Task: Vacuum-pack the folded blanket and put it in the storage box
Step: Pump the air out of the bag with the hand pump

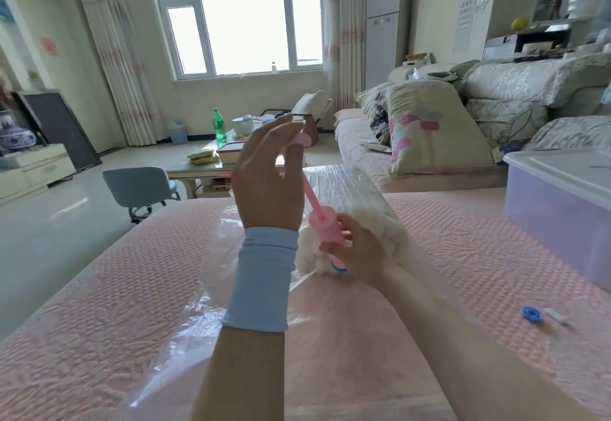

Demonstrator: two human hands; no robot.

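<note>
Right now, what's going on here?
A person is pumping air out of a clear plastic vacuum bag that holds a white fluffy blanket on the pink bedspread. The left hand grips the raised handle of the pink hand pump. The right hand holds its barrel against the bag. The translucent lidded storage box stands at right, lid on.

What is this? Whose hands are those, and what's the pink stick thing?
The camera sits on a person's head, so you see their own hands. The left hand, with a blue sleeve, grips the handle of a pink pump; the right hand holds its barrel. The pump stands on a clear bag with a white blanket inside, lying on a pink cover. It is for sucking air out. A plastic box stands at the right, and a blue cap lies on the cover.
</note>
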